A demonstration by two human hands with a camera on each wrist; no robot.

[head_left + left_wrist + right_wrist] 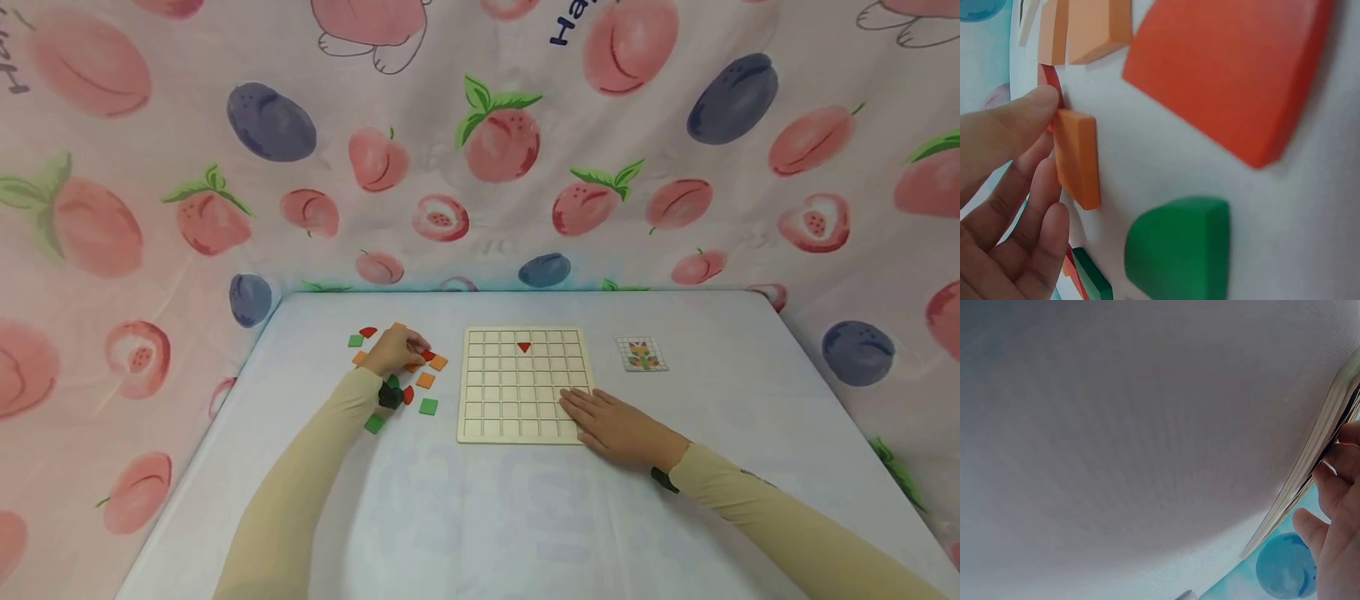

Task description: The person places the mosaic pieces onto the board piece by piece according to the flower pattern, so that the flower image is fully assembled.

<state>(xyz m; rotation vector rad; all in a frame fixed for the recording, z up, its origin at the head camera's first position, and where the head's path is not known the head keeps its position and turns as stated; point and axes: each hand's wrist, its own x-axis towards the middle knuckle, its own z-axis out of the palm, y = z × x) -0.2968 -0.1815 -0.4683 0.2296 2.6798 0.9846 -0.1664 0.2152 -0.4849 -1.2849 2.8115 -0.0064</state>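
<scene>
Left hand: the left hand reaches over the scattered tiles at 9 o'clock from the grid board, fingers curled down; in the wrist view its thumb and fingers pinch an orange square tile by its edges.
Right hand: the right hand lies flat, fingers straight and spread narrowly, pressing the board's corner at 5 o'clock.
Board: wooden, with square cells; one red triangle tile sits in a cell at 12 o'clock.
Loose tiles: red, orange and green pieces lie around the left hand, some hidden beneath it.
Pattern card: a small card lies at 3 o'clock from the board, apart from it.
Surface: white table.
</scene>
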